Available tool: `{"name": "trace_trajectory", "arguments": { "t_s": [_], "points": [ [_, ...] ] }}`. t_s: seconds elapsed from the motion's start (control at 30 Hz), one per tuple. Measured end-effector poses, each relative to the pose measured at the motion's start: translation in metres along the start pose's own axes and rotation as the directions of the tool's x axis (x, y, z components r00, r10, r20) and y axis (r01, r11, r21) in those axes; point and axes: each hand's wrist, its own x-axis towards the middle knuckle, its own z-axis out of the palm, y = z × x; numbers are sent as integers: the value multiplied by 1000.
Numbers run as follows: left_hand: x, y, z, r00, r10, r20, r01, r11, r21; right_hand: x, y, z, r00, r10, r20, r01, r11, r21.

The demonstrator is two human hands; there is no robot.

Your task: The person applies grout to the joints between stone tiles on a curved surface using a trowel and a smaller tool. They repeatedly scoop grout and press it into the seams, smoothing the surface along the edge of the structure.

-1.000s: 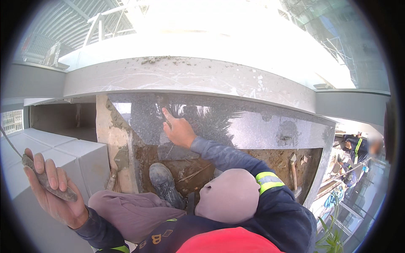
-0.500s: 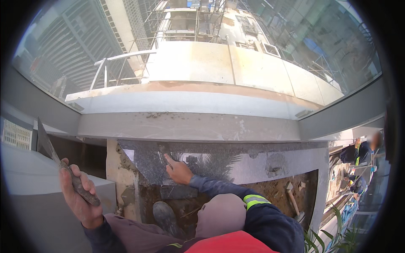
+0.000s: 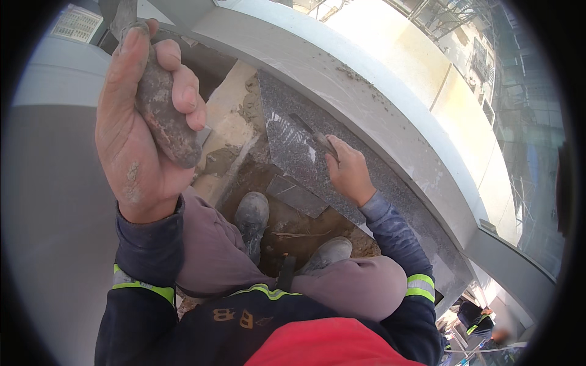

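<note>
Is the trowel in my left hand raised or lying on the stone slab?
Raised: the left hand grips the trowel clear of the stone slab.

- Long grey ledge (image 3: pixel 305 61)
- White wall (image 3: pixel 403 49) beyond the ledge
- Glass panes (image 3: pixel 537 201) right of the ledge
- Pale building (image 3: pixel 76 23) left of the ledge
- Person (image 3: pixel 474 315) in dark clothes near the ledge's right end
- Thin stick (image 3: pixel 299 234) on the ledge's near side

The left hand (image 3: pixel 125 143) grips a trowel (image 3: pixel 160 107), the right hand (image 3: pixel 354 175) a slim tool (image 3: pixel 322 142) over speckled slab (image 3: pixel 292 151).
</note>
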Motion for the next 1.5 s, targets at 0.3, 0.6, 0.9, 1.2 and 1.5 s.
{"name": "trace_trajectory", "arguments": {
  "t_s": [0.3, 0.6, 0.9, 1.2, 1.5],
  "points": [
    [1, 7, -18, 997, -75, 35, 80, 982, -171, 94, -11, 77, 993, -109, 52, 120, 942, -314],
    [12, -1, -33, 990, -104, 91, 121, 971, -206, 164, -3, 114, 997, -68, 23, 71, 916, -395],
    [17, -7, -34, 986, -115, 119, 135, 974, -180, 130, -17, 65, 977, 127, 174, -42, 904, -426],
    [8, -5, -12, 988, -102, 117, 111, 991, -69, 73, 13, 16, 973, 154, 170, -68, 901, -429],
    [-2, -15, 15, 981, -103, 167, 106, 994, -14, 1, 50, -24, 973, 180, 143, -98, 888, -449]
  ]
}}
